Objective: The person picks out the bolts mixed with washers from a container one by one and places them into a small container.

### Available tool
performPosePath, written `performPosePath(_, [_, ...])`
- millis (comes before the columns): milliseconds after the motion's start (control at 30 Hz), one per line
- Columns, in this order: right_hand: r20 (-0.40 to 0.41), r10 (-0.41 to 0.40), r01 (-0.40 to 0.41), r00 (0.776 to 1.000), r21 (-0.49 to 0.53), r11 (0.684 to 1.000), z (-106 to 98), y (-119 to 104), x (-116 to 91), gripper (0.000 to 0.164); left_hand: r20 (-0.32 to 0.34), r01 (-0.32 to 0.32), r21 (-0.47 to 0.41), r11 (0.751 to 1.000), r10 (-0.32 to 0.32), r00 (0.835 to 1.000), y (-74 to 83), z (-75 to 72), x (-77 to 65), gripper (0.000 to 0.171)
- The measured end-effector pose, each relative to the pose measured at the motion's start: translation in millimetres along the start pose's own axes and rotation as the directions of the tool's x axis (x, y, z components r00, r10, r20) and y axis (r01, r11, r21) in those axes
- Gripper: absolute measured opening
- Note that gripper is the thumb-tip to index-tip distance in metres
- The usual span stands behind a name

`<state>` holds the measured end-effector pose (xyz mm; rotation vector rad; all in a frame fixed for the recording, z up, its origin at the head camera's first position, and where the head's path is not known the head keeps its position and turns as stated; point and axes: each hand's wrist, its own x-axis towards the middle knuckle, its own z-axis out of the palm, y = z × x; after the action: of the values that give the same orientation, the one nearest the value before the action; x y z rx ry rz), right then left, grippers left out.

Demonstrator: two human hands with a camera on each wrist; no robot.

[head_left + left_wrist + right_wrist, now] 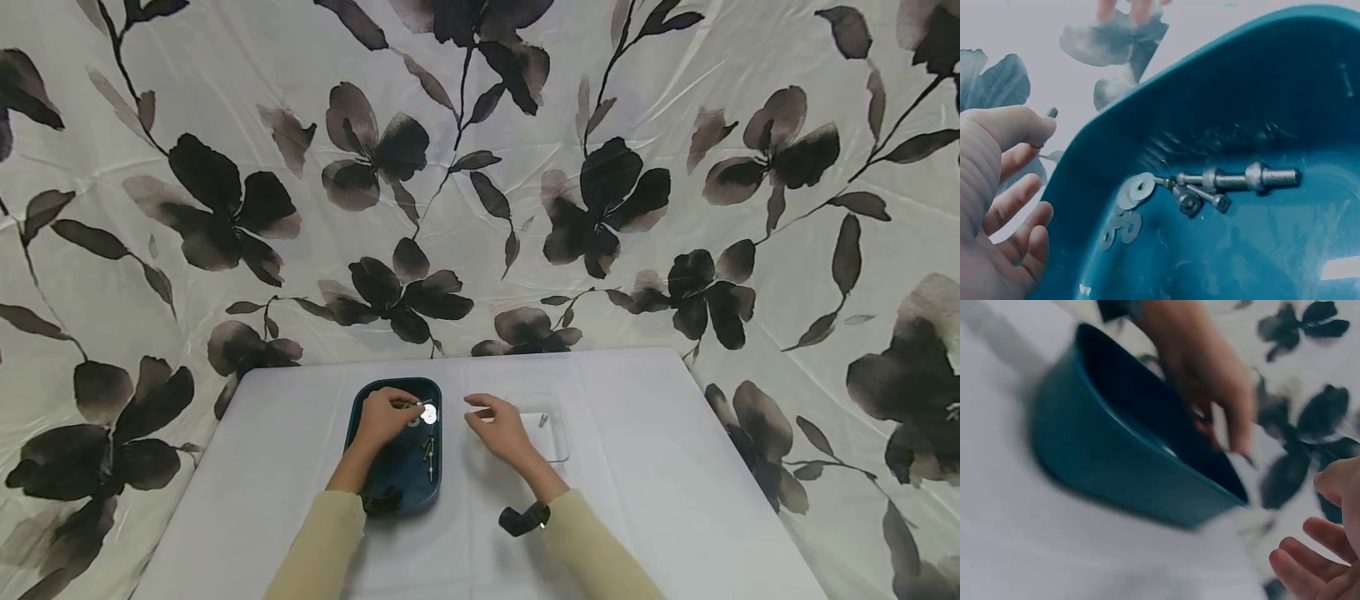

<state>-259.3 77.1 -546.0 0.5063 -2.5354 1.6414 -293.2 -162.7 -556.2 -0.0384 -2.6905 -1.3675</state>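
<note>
Over the blue tray [397, 475], my left hand [386, 417] pinches a small screw [1052, 113] between thumb and fingers; only its threaded tip shows in the left wrist view. Flat washers [1136, 189] lie in the tray, some stacked. Beside them are several bolts [1229, 180], the largest carrying nut-like rings. To the right of the tray, my right hand [501, 429] hovers with fingers loosely bent and parted, and nothing shows between them. Behind it lies a shallow clear container [561, 446] with a white surface, where a small screw [543, 420] rests.
Both items stand on a table covered in a white cloth [645, 483]. A floral curtain [495, 217] hangs behind the table's far edge. The tray's raised wall [1129, 462] faces my right hand. A black wrist device [523, 520] sits at my right wrist.
</note>
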Motion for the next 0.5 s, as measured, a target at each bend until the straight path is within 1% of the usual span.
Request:
performPosePath(67, [-0.015, -0.027, 0.027, 1.000, -0.033, 0.999, -19.3, 1.7, 5.0, 0.028, -0.004, 0.011, -0.013, 1.000, -0.011, 1.000, 0.1, -1.7, -2.1, 0.019])
performPosePath(167, [-0.048, -0.036, 0.032, 0.998, -0.077, 0.997, -46.3, 6.8, 9.9, 0.026, 0.001, 0.025, -0.021, 0.999, -0.025, 1.000, -1.0, -2.6, -3.7, 0.020])
performPosePath(300, [-0.091, 0.024, -0.035, 0.996, -0.119, 0.992, -75.4, 13.9, 10.7, 0.024, 0.008, 0.033, -0.038, 0.999, -0.033, 0.999, -2.3, -3.3, -3.9, 0.020])
performPosePath(400, [-0.116, 0.044, -0.061, 0.992, -0.151, 0.987, -90.8, 20.6, 8.8, 0.023, -0.002, 0.034, -0.054, 0.998, -0.034, 0.999, -3.8, -4.2, -3.7, 0.019])
performPosePath(500, [-0.144, 0.048, -0.075, 0.988, -0.184, 0.980, -102.9, 30.8, 4.1, 0.021, 0.002, 0.043, -0.068, 0.997, -0.043, 0.999, -5.9, -4.4, -5.4, 0.018])
